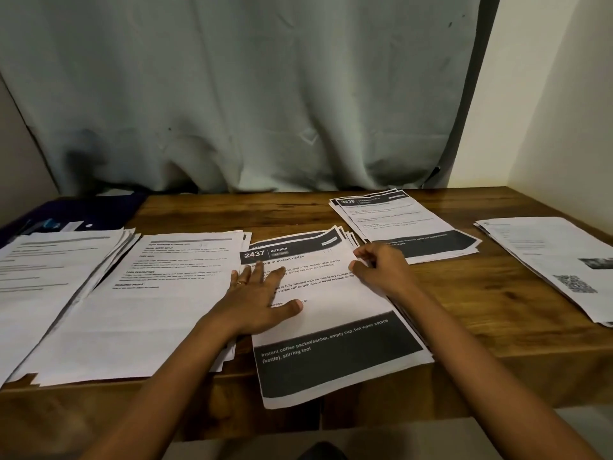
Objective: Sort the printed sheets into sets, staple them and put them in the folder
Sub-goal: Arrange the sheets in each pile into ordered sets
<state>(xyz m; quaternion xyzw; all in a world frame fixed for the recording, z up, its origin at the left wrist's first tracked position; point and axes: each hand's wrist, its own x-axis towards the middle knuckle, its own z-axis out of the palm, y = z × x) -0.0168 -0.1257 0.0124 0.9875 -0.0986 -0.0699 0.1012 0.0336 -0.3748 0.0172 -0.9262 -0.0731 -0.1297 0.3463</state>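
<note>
Pinning white printed 2437-headed sheet stack [345, 233] under spread-flat left hand [262, 300] fingers [257, 270], stopping slide on brown wooden counter [464, 310]. Seemingly pinching top sheet [331, 293] by its edge in curled right hand [384, 270] fingers [366, 252], for peeling off.

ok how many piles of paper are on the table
5. The far-left pile, the second pile beside it, the centre pile headed 2437, the back-right pile headed 3638, and the far-right pile, cut off by the frame. More may lie out of view.
</note>
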